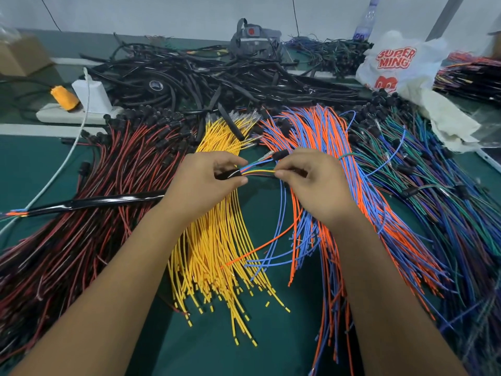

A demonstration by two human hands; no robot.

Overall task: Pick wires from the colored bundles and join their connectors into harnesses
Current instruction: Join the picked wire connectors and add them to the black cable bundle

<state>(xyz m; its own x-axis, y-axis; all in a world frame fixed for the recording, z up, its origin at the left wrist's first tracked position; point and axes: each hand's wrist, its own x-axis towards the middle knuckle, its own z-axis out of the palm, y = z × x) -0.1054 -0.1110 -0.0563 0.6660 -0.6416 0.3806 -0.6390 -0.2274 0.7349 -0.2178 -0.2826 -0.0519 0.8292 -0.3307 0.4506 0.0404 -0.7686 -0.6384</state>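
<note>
My left hand (207, 180) is shut on the end of a glossy black sleeve (108, 200) that runs off to the left across the red-black bundle (81, 213). Several coloured wires (257, 169) come out of that sleeve end. Over them my right hand (311, 183) pinches their far ends between thumb and fingers, close to a small black connector (280, 154). Under my hands lie the yellow bundle (219, 240) and the orange-blue bundle (325, 158). A green-blue bundle (447, 199) spreads at the right.
A heap of black sleeves and cables (217, 77) fills the back of the green mat (40, 164). A white power strip (78, 112) with an orange plug sits back left. A white plastic bag (393, 66) and a cloth (450, 123) lie back right.
</note>
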